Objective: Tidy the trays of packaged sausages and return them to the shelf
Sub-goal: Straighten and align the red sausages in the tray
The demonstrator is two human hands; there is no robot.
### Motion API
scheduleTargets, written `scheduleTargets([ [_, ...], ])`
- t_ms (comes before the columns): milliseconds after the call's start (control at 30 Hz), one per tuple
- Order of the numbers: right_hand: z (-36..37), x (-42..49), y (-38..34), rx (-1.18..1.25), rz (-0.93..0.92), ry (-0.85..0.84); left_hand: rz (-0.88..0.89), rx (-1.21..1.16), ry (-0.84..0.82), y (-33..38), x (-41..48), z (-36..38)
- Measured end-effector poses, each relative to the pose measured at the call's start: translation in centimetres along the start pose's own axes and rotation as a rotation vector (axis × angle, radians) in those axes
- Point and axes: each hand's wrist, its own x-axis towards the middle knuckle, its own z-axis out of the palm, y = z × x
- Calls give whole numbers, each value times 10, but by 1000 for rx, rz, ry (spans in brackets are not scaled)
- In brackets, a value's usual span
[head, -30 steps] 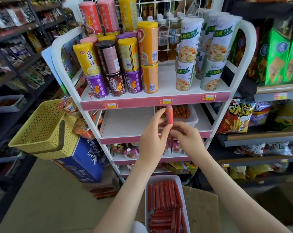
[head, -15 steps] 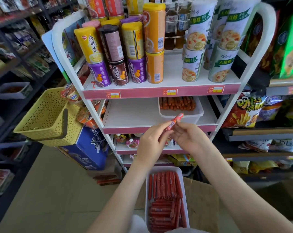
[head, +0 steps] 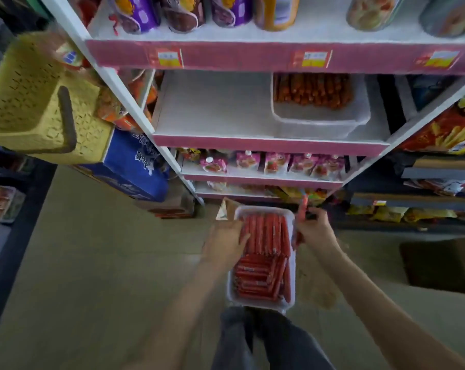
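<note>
A white tray full of red packaged sausages rests on my lap, low in the head view. My left hand lies at the tray's far left edge, its fingers reaching in among the sausages. Just right of the tray, my right hand pinches a single red sausage that stands nearly upright. A second white tray with darker orange sausages sits on the right of the white middle shelf.
A yellow basket hangs at the rack's left, over a blue box. Cans line the top shelf, pink pouches the lower one. Snack bags fill the shelves at right. A cardboard box stands on the floor, right.
Both hands have dropped from shelf height to the tray on my lap. The left hand let go of the single sausage and went to the tray; the camera tilted down.
</note>
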Motion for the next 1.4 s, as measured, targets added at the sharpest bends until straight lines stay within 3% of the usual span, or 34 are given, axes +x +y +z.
scheduleTargets([
  [67,9,17,44,-181,5,-10,-152,-65,-77,-24,-5,40],
  [167,25,44,102,-430,-34,-54,-177,56,-176,-50,-8,100],
  [300,52,95,155,-661,-259,-97,47,340,-329,-66,-2,172],
  [367,68,122,168,-751,-340,-36,85,405,-342,-71,3,201],
  [467,91,154,187,-1143,-290,-9,124,484,-479,-75,7,237],
  [533,101,163,204,-1217,-238,-24,136,536,-505,-73,8,248],
  [667,101,162,215,-1170,-262,-18,161,503,-496,-73,13,260],
  [800,93,146,222,-1094,-502,-28,224,524,-578,-74,12,257],
  [933,90,116,254,-1154,-788,-285,196,428,-560,-73,2,253],
  [1000,86,104,276,-1273,-849,-390,113,285,-458,-75,-4,247],
  [1133,78,92,283,-1300,-786,-329,-62,61,-242,-77,-15,213],
  [1233,77,89,264,-1255,-583,-382,-169,-140,-145,-77,-19,179],
  [1333,72,72,218,-783,-291,-443,-275,-332,-151,-75,-18,143],
  [1400,63,54,170,-442,-172,-382,-335,-472,-148,-69,-14,114],
])
